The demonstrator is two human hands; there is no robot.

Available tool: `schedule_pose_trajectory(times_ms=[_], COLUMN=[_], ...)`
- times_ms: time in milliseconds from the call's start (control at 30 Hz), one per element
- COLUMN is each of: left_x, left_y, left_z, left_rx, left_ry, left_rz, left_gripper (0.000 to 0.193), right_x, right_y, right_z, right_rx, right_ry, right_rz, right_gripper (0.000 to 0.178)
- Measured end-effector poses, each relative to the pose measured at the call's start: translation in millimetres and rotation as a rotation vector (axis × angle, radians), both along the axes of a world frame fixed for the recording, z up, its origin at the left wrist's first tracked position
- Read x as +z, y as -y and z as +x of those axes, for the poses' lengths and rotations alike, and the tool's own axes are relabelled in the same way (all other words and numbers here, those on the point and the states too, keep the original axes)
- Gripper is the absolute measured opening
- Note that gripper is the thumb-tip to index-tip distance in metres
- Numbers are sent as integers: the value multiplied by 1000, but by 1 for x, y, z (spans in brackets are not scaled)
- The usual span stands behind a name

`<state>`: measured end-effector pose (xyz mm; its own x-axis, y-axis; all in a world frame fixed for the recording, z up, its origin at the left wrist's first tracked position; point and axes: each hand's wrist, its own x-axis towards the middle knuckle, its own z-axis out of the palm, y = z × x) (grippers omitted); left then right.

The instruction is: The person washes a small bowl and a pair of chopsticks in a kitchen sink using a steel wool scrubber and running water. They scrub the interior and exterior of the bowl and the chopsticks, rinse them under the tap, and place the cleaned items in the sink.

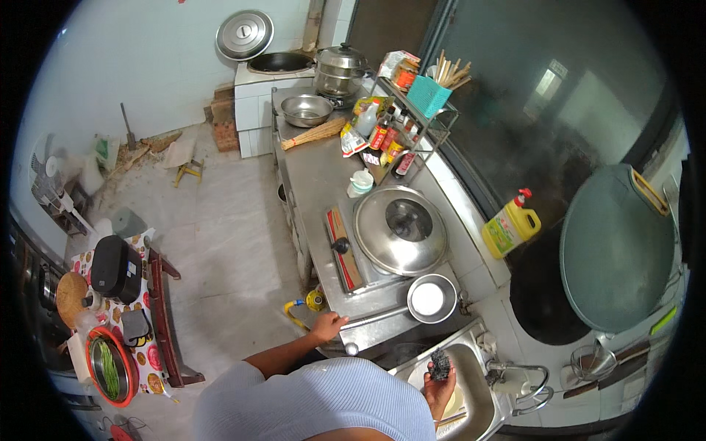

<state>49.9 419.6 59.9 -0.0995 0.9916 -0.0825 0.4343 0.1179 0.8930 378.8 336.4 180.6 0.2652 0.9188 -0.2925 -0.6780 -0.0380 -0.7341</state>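
Note:
My left hand (328, 328) is closed round the end of a long handle. It belongs to a metal water dipper (432, 298), whose round bowl lies to the right, by the front corner of the steel counter; its inside shows a bright white patch. Over the steel sink (482, 419), my right hand (441, 395) holds a dark steel wool scrubber (440, 364) in its fingers. Beneath that hand a pale round dish is partly visible in the sink. A large domed pan lid (401, 242) sits just beyond the dipper.
A tap (540, 378) arches over the sink's right side. On the steel counter (312, 173) stand sauce bottles, a straw brush (316, 134) and a metal basin (307, 110). A yellow jug (511, 224) stands by the window. At left is a table with a red basin (131, 378).

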Motion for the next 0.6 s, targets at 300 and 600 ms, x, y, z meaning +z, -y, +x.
schedule_pose_trajectory(times_ms=[300,600], left_x=[28,-201], left_y=[-31,-55], left_z=[-18,-8], left_rx=[-339,-245], left_ry=[-183,-628], left_rz=[99,1268], left_gripper=[28,23], right_x=[24,34], right_y=[-22,-36], right_z=[-63,-58], right_rx=[-34,-182], right_ry=[41,90], right_rz=[-13,1], right_gripper=[42,43])
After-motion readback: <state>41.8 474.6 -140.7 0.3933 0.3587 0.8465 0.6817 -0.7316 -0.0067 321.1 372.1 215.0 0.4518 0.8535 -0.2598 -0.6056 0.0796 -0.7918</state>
